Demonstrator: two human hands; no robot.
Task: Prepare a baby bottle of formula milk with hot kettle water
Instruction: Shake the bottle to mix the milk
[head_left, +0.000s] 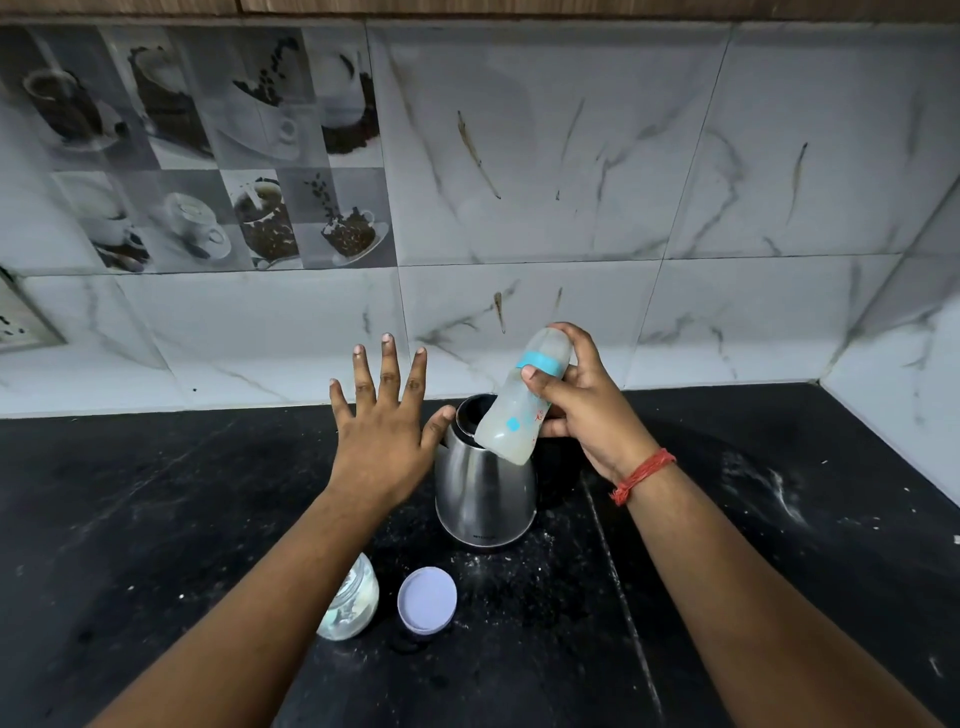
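My right hand (582, 405) grips a baby bottle (519, 410) with a blue collar and a clear cap, tilted with its top toward the wall. The bottle holds cloudy whitish liquid and hangs just above the open mouth of a steel kettle (483, 493). My left hand (384, 421) hovers to the left of the kettle, palm down, fingers spread, its thumb near the kettle's rim. A glass jar of white powder (356, 597) lies partly under my left forearm. Its pale lilac lid (427, 597) rests on the counter beside it.
The black counter (779, 545) is dusted with white powder specks. A marble-tiled wall (571, 208) stands close behind the kettle and turns a corner at the right. A wall socket (21, 322) sits at the far left.
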